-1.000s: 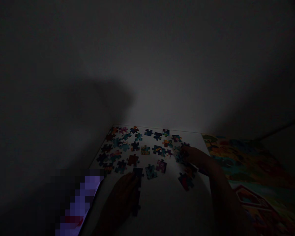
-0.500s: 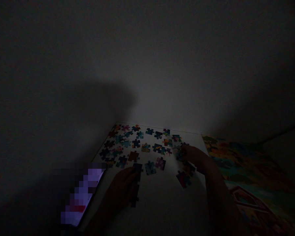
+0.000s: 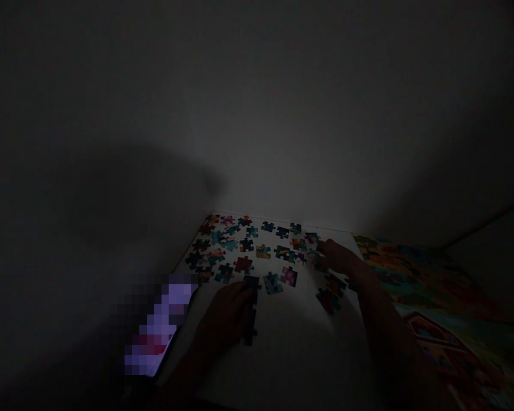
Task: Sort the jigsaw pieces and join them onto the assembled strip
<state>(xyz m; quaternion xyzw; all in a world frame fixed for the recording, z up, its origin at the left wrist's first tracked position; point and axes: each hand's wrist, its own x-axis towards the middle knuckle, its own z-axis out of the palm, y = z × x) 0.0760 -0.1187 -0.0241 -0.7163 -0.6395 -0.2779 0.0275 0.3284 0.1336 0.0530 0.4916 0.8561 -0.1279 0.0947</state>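
The scene is very dark. Several colourful jigsaw pieces point(image 3: 257, 251) lie spread over the far half of a white board point(image 3: 291, 354). My left hand point(image 3: 229, 314) rests on the board's near left part, its fingers against a short dark strip of joined pieces point(image 3: 251, 311). My right hand point(image 3: 340, 257) reaches to the right end of the spread, fingertips among the pieces near the far right; its grip is too dim to read. A loose dark piece point(image 3: 329, 299) lies just left of my right forearm.
A brightly printed picture sheet or box point(image 3: 432, 297) lies right of the board. A blurred, glowing flat object point(image 3: 160, 331) sits at the board's left edge. A plain wall rises behind the board.
The view has drifted, so everything sits slightly further right in frame. My right hand has moved a little farther away along the right end of the pieces. My left hand keeps its place by the dark strip.
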